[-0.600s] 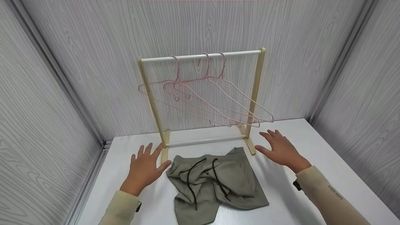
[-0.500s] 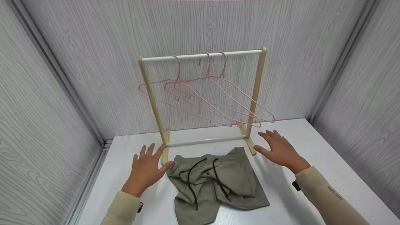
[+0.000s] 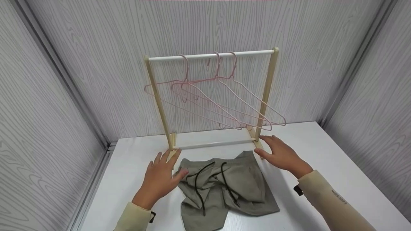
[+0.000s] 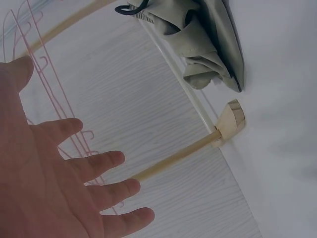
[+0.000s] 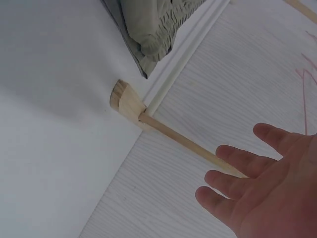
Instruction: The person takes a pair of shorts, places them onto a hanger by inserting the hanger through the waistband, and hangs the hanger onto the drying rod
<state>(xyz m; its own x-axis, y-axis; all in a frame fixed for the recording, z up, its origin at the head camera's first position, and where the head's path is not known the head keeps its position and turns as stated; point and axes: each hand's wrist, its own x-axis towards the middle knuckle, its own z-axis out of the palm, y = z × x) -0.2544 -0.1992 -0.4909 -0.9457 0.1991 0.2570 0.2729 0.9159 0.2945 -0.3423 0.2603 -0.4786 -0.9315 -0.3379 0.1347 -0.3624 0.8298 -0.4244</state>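
Olive-grey shorts (image 3: pixel 244 183) with two black drawstrings lie spread and wrinkled on the white table, waistband toward the rack. My left hand (image 3: pixel 160 178) hovers over their left side, fingers spread and holding nothing; its thumb overlaps the shorts' edge in the head view. On the other side, my right hand (image 3: pixel 282 155) is held in the air beside the rack's right foot, fingers extended, nothing in it. Behind the shorts stands a small wooden clothes rack (image 3: pixel 269 80) with a white rail. Three pink hangers (image 3: pixel 213 104) hang from it. Both wrist views show the palms bare.
The white table (image 3: pixel 324 154) meets wood-grain panels at the back and sides. A white lower bar (image 3: pixel 213 144) joins the rack's feet just behind the waistband. The left wooden foot (image 4: pixel 232 120) and right wooden foot (image 5: pixel 124 104) stand on the table.
Both hands have moved inward, the left to the right and the right to the left, nearer the shorts. The shorts and hangers keep their arrangement; the head view has shifted slightly.
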